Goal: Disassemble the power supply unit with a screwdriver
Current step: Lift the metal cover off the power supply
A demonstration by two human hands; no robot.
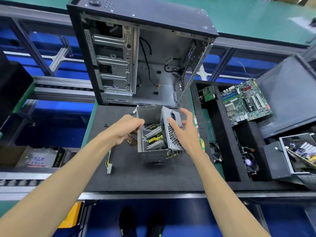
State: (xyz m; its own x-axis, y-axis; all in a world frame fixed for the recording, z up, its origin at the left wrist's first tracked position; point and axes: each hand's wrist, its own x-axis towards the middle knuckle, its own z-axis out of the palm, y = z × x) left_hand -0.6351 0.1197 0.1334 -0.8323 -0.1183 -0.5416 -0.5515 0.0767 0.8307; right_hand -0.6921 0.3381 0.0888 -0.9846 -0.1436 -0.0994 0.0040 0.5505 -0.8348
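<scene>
The power supply point(157, 134) stands on the dark mat point(136, 171) of the tabletop, just in front of the open computer case point(136, 53). Its cover is off: heat sinks and yellow components show inside the metal housing. The perforated side panel faces right.

Left hand point(127, 130): fingers curled at the housing's left edge, gripping it; the fingertips are hidden behind the wall. Right hand point(181, 130): fingers spread wide, relaxed, laid against the perforated panel, thumb near the socket at the top of that panel. It pinches nothing that can be seen.

A cable bundle with a white connector point(109, 168) trails from under the left hand across the mat toward the near edge. No screwdriver can be identified with certainty; a green and yellow object point(202, 144) lies just right of the right wrist, largely hidden.

To the right, a black compartmented tray point(227, 151) holds a motherboard point(246, 103), a smaller board point(207, 94) and two fans point(249, 163). Further right a second opened unit point(299, 151) rests at the tray's edge.
</scene>
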